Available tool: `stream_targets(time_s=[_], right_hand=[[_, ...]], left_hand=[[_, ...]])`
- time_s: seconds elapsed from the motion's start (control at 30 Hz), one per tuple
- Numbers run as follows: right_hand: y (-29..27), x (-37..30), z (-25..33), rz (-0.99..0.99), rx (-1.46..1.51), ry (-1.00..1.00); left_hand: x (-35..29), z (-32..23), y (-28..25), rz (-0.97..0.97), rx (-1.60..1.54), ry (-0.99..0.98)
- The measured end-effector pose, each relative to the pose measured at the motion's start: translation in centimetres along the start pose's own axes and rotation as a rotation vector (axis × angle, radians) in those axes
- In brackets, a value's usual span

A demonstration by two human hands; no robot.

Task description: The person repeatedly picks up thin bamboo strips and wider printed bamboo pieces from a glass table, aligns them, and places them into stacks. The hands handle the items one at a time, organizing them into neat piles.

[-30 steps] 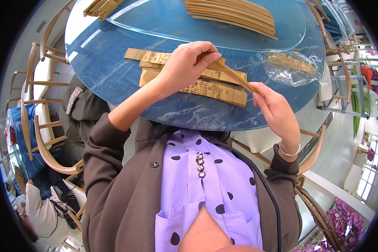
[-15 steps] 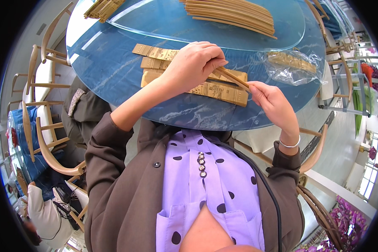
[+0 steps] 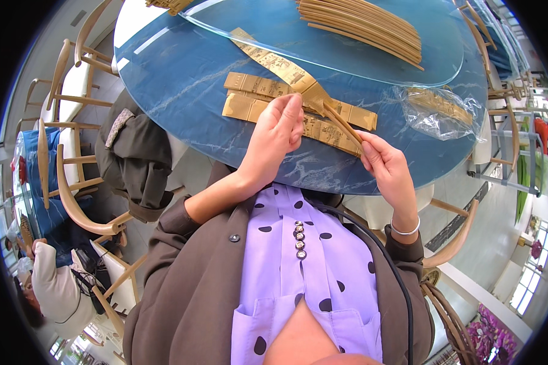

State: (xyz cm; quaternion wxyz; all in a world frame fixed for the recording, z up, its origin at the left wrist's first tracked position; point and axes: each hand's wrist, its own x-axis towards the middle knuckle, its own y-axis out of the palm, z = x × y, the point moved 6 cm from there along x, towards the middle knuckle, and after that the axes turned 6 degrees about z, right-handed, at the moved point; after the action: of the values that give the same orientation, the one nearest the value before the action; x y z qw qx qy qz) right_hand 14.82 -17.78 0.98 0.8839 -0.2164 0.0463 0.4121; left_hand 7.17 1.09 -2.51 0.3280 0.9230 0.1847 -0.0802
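Observation:
A pair of wooden chopsticks (image 3: 344, 128) is pinched near one end by my right hand (image 3: 388, 159). Their other ends meet the mouth of a long gold paper chopstick sleeve (image 3: 275, 62), which slants up and left over the table. My left hand (image 3: 274, 137) has its thumb and forefinger pressed together at the sleeve's lower edge; the other fingers are curled. Beneath lie more printed gold sleeves (image 3: 238, 107) in overlapping rows, partly covered by my left hand and the chopsticks.
Many loose chopsticks (image 3: 362, 30) lie on the raised glass turntable (image 3: 249, 24). A bundle of gold sleeves (image 3: 170, 5) is at the far left. A clear plastic bag (image 3: 441, 112) with gold sleeves sits right on the blue marbled table (image 3: 182, 103). Wooden chairs (image 3: 73, 182) surround it.
My left hand has moved down and toward me, off the chopsticks to the sleeve's lower edge. The top sleeve now slants upward and meets the chopstick ends. My right hand keeps its hold.

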Motion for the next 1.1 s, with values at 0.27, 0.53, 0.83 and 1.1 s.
stream_targets(time_s=[0.27, 0.53, 0.83, 1.1], right_hand=[[2.2, 0.0, -0.7, 0.074, 0.127, 0.03], [3.7, -0.4, 1.0, 0.041, 0.069, 0.027], [4.1, -1.0, 0.1, 0.076, 0.204, 0.04], [4.5, -1.0, -0.4, 0.279, 0.546, 0.23]], left_hand=[[0.9, -0.2, -0.3, 0.046, 0.035, 0.15], [0.9, -1.0, 0.0, 0.082, 0.022, 0.069], [0.7, -0.8, -0.2, 0.114, 0.506, 0.335], [-0.4, 0.5, 0.8, 0.284, 0.657, 0.281]])
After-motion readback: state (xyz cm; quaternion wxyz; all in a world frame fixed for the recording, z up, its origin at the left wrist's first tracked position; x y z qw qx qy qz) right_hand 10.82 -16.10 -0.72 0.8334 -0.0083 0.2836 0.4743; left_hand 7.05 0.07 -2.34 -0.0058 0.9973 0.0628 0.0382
